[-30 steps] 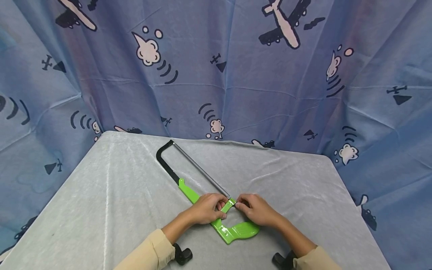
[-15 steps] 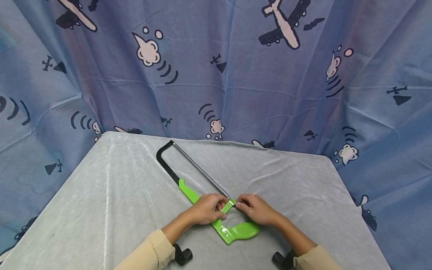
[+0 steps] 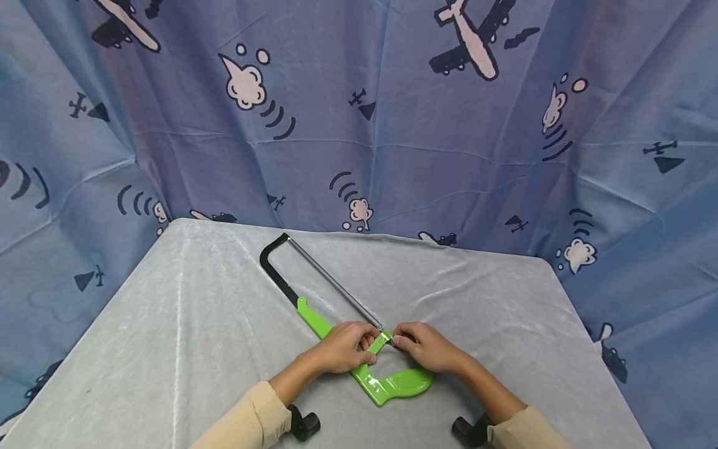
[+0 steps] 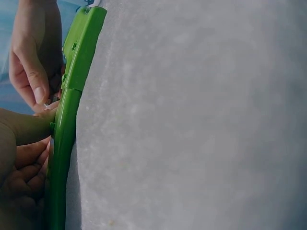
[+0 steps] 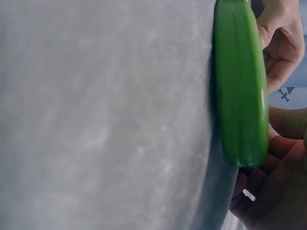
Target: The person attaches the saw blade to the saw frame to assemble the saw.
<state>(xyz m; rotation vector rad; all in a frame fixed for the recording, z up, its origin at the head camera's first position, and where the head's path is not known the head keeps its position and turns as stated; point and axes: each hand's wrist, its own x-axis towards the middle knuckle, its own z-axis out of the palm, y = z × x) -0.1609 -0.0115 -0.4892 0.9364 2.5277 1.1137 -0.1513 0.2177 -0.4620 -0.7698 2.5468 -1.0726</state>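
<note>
A hacksaw (image 3: 401, 383) with a bright green handle and frame lies aslant on the table, its black front bow (image 3: 272, 265) pointing to the far left. The grey blade (image 3: 336, 286) runs from the bow's tip to a green post near the hands. My left hand (image 3: 342, 349) holds this post between thumb and fingers. At the post's outer end, my right hand (image 3: 429, 350) pinches a small dark fitting, mostly hidden by the fingertips. The left wrist view shows the green frame (image 4: 72, 86) edge-on; in the right wrist view the rounded handle (image 5: 242, 86) partly covers both hands.
A pale grey cloth (image 3: 224, 349) with creases covers the table. Behind it hangs a blue curtain (image 3: 314, 168) printed with planes and clouds. Black wrist mounts (image 3: 305, 425) show beneath the beige sleeves (image 3: 252, 415).
</note>
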